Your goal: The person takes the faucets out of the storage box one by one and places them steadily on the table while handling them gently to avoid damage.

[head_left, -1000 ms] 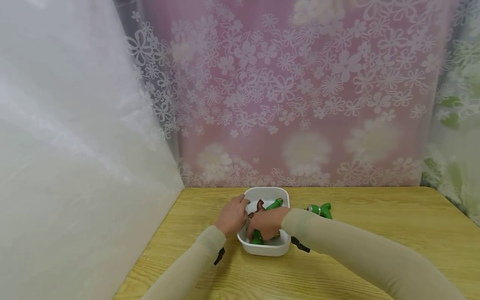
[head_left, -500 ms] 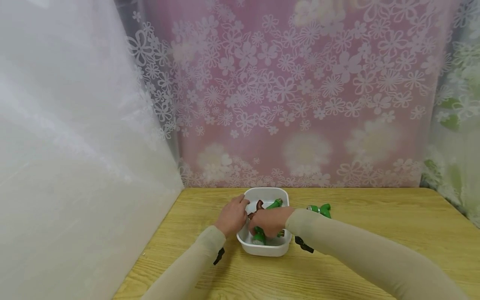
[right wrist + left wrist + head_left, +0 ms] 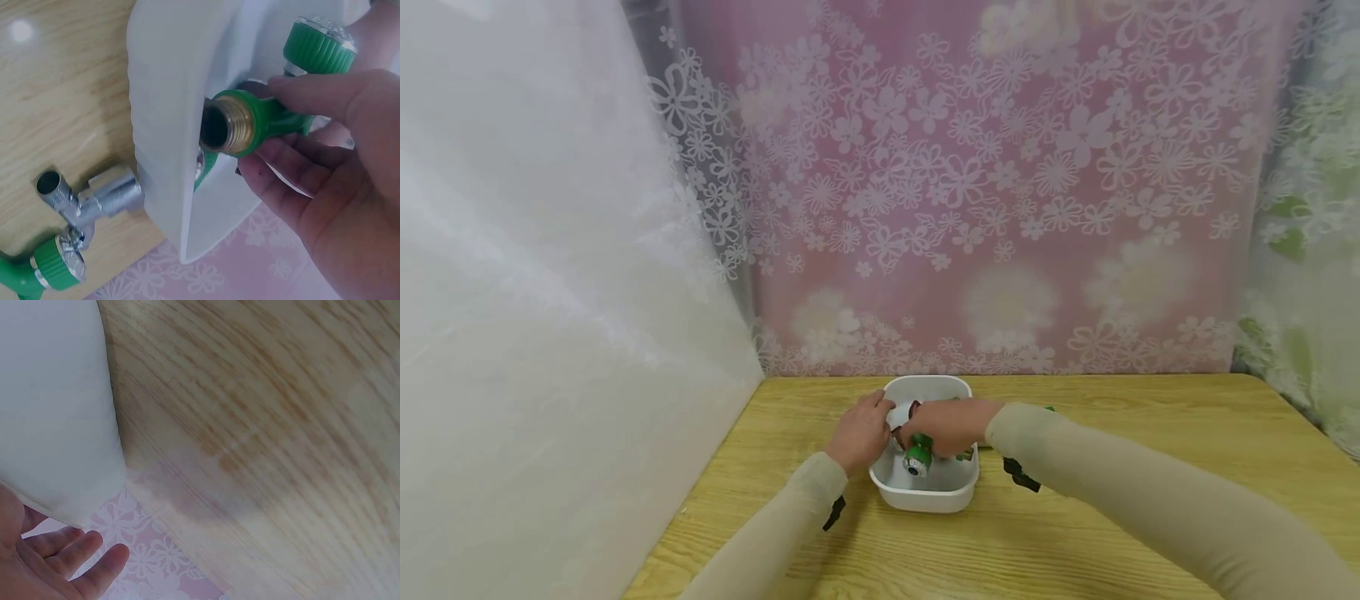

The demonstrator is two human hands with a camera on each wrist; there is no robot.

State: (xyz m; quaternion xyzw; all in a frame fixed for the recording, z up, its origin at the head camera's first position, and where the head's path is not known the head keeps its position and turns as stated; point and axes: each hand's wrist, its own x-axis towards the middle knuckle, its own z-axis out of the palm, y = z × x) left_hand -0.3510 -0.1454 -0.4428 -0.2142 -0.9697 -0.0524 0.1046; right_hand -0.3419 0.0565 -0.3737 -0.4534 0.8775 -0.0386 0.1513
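In the head view my right hand is inside a white plastic tub. It grips a green angle valve, whose ribbed knob with a silvery cap tilts toward me. The right wrist view shows the valve's body pinched between thumb and fingers, its brass threaded end facing the tub's wall. My left hand holds the tub's left rim; in the left wrist view several fingers are loosely bent beside it. Other fittings in the tub are mostly hidden by my right hand.
Right of the tub, a chrome angle valve and another green valve lie on the wooden table; my right sleeve hides most of them in the head view. A pink floral curtain hangs behind, a white sheet at left.
My right hand has shifted up and to the right within the tub, lifting and tilting the green valve so its knob now shows. My left hand stays on the rim.
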